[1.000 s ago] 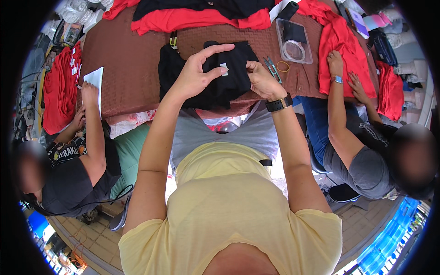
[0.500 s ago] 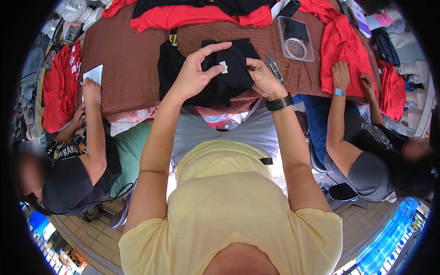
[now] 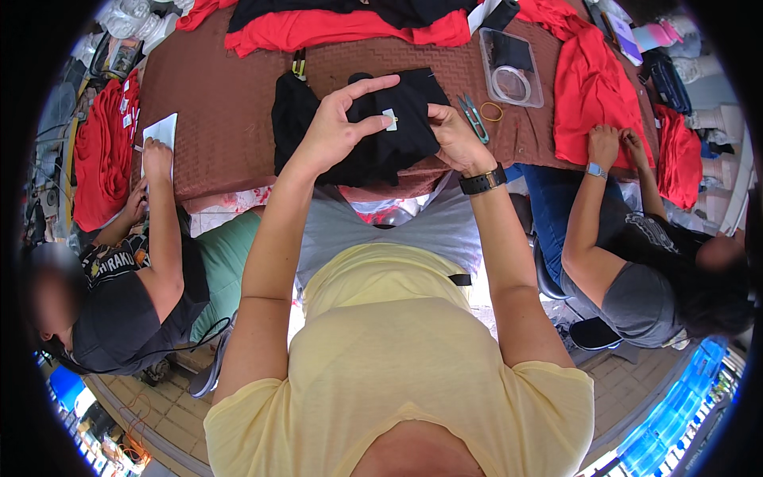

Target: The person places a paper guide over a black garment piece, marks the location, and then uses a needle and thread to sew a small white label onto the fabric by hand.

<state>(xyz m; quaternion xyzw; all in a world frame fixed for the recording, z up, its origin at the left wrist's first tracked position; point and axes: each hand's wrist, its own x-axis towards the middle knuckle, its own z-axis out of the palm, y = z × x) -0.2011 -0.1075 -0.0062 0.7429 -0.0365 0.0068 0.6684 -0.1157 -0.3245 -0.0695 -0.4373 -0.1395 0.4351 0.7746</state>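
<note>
A folded black garment [image 3: 415,94] lies at the near edge of the table with a small white label [image 3: 390,121] on it. My left hand [image 3: 342,127] rests over the cloth, thumb and forefinger spread apart and the thumb tip touching the label. The other fingers of that hand are hidden underneath. At the garment's right edge, my right hand [image 3: 459,139] has its fingers curled and pinches the black cloth. Just right of it lie small thread snips [image 3: 473,118] with teal handles and a yellow rubber band [image 3: 492,112].
A clear plastic box [image 3: 513,67] holds a white ring-shaped roll and something black. Red garments [image 3: 588,95] lie at right, with more red cloth [image 3: 350,33] at the back. A yellow-black cutter [image 3: 299,65] sits behind the black garment. A co-worker's hand [image 3: 159,159] works on white paper at left.
My hands have hardly moved; the left thumb still touches the label. The co-worker on the right has brought the farther hand nearer along the red cloth, toward the other hand.
</note>
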